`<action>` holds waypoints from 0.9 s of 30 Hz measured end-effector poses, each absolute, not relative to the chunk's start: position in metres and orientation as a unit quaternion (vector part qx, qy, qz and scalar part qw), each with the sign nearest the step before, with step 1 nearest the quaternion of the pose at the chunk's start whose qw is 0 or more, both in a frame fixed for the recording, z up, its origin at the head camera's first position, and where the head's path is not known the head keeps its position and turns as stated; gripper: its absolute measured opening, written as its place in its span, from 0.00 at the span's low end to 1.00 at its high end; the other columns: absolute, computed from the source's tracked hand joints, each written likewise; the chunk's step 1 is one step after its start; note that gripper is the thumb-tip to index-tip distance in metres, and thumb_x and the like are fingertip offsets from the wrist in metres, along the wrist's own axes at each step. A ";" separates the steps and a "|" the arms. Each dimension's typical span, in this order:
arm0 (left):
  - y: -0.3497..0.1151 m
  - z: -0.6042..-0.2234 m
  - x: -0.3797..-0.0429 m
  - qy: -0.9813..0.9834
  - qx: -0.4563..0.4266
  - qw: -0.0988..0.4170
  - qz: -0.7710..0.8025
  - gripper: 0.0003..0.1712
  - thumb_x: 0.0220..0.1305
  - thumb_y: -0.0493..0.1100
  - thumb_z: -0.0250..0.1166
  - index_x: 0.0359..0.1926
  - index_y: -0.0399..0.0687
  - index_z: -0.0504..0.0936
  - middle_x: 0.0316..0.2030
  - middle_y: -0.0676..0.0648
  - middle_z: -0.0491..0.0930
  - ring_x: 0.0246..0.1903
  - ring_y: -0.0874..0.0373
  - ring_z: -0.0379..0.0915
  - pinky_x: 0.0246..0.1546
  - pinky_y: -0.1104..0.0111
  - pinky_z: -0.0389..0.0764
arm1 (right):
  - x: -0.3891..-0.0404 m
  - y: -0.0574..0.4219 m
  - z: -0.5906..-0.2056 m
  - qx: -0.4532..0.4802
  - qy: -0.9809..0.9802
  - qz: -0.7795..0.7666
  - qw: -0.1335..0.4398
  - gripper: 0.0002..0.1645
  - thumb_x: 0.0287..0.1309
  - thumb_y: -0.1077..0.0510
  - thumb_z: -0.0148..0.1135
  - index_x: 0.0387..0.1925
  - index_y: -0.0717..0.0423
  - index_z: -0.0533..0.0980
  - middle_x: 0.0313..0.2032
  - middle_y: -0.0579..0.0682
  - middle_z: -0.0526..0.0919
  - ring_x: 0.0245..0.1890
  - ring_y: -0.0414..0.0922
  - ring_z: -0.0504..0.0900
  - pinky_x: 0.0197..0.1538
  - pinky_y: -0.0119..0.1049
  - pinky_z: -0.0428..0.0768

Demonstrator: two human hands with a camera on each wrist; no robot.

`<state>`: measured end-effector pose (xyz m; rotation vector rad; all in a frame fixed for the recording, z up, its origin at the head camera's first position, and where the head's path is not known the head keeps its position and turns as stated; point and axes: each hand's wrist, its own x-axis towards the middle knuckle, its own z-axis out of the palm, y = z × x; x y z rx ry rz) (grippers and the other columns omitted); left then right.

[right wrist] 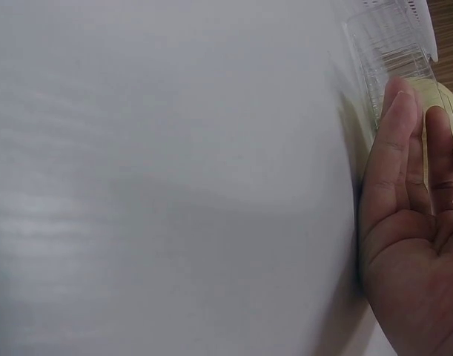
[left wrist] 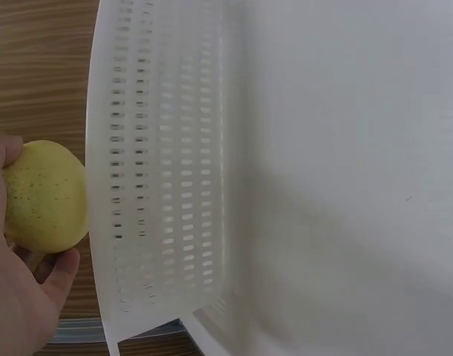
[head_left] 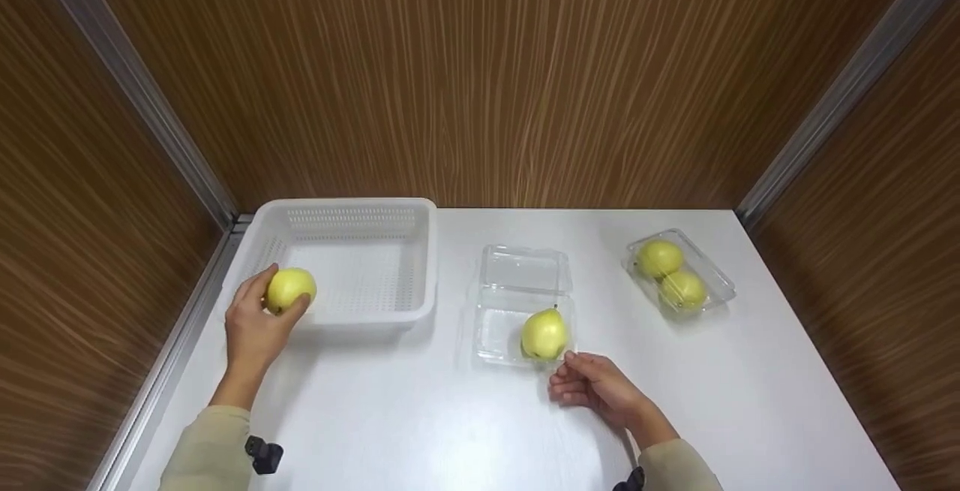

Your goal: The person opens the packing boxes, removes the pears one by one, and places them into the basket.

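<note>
In the head view my left hand (head_left: 255, 326) grips a yellow pear (head_left: 292, 290) between thumb and fingers, at the near left of a white basket. The left wrist view shows this pear (left wrist: 47, 196) just above the basket's rim. A clear plastic clamshell box (head_left: 499, 333) lies with its lid folded back on the white table. One pear (head_left: 544, 334), stem up, sits in its right half. My right hand (head_left: 596, 390) is at the box's near right corner, fingers loosely bent; whether it touches the box I cannot tell. In the right wrist view its fingers (right wrist: 393, 148) look fairly straight.
The white slotted basket (head_left: 427, 273) stands at the back left, with no fruit visible inside. At the right lies a closed clear box (head_left: 716, 273) with two pears (head_left: 683, 290). Wood-grain panels (head_left: 480, 78) enclose the table (head_left: 420, 416) at the back and sides.
</note>
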<state>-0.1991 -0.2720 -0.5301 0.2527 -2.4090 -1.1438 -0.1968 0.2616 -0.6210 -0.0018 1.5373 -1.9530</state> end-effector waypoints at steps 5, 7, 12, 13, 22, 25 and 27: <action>-0.280 -0.531 -0.200 -0.878 0.111 0.221 -0.409 0.40 0.57 0.45 0.74 0.69 0.43 0.71 0.63 0.38 0.72 0.55 0.43 0.72 0.56 0.50 0.74 | -0.197 0.261 -0.621 -0.005 0.586 -0.742 0.325 0.20 0.75 0.47 0.49 0.38 0.58 0.78 0.39 0.53 0.88 0.41 0.46 0.88 0.47 0.39 0.86; -0.283 -0.530 -0.201 -0.879 0.118 0.217 -0.408 0.40 0.57 0.45 0.74 0.69 0.43 0.70 0.63 0.37 0.72 0.56 0.42 0.71 0.57 0.49 0.73 | -0.197 0.261 -0.621 -0.006 0.585 -0.743 0.326 0.20 0.75 0.47 0.49 0.38 0.58 0.78 0.39 0.53 0.88 0.41 0.46 0.88 0.47 0.39 0.86; -0.290 -0.530 -0.204 -0.883 0.133 0.198 -0.405 0.41 0.59 0.47 0.73 0.71 0.44 0.69 0.65 0.37 0.70 0.61 0.39 0.68 0.61 0.47 0.69 | -0.197 0.260 -0.621 -0.008 0.584 -0.746 0.322 0.20 0.75 0.47 0.49 0.38 0.58 0.78 0.39 0.53 0.88 0.42 0.46 0.88 0.47 0.39 0.86; -0.291 -0.530 -0.205 -0.883 0.136 0.195 -0.404 0.41 0.59 0.47 0.72 0.71 0.44 0.69 0.65 0.37 0.69 0.62 0.39 0.68 0.62 0.47 0.69 | -0.197 0.260 -0.621 -0.007 0.582 -0.747 0.321 0.20 0.75 0.48 0.49 0.38 0.58 0.78 0.39 0.54 0.88 0.42 0.46 0.88 0.48 0.39 0.86; -0.296 -0.530 -0.212 -0.898 0.149 0.155 -0.383 0.43 0.61 0.52 0.70 0.72 0.42 0.66 0.67 0.34 0.67 0.65 0.35 0.64 0.63 0.43 0.66 | -0.195 0.259 -0.620 0.005 0.587 -0.747 0.312 0.20 0.75 0.48 0.50 0.37 0.59 0.79 0.39 0.55 0.88 0.43 0.48 0.88 0.49 0.41 0.85; -0.298 -0.531 -0.215 -0.909 0.144 0.140 -0.366 0.44 0.61 0.53 0.70 0.72 0.40 0.65 0.67 0.32 0.67 0.65 0.34 0.64 0.63 0.42 0.65 | -0.195 0.260 -0.620 0.003 0.587 -0.747 0.312 0.21 0.75 0.48 0.50 0.39 0.61 0.80 0.40 0.56 0.88 0.43 0.48 0.88 0.50 0.42 0.85; -0.298 -0.531 -0.217 -0.915 0.142 0.130 -0.354 0.44 0.61 0.53 0.70 0.72 0.40 0.65 0.67 0.32 0.67 0.64 0.34 0.64 0.63 0.42 0.65 | -0.195 0.260 -0.620 0.001 0.587 -0.747 0.313 0.22 0.75 0.48 0.50 0.40 0.61 0.80 0.40 0.56 0.88 0.43 0.48 0.88 0.50 0.43 0.85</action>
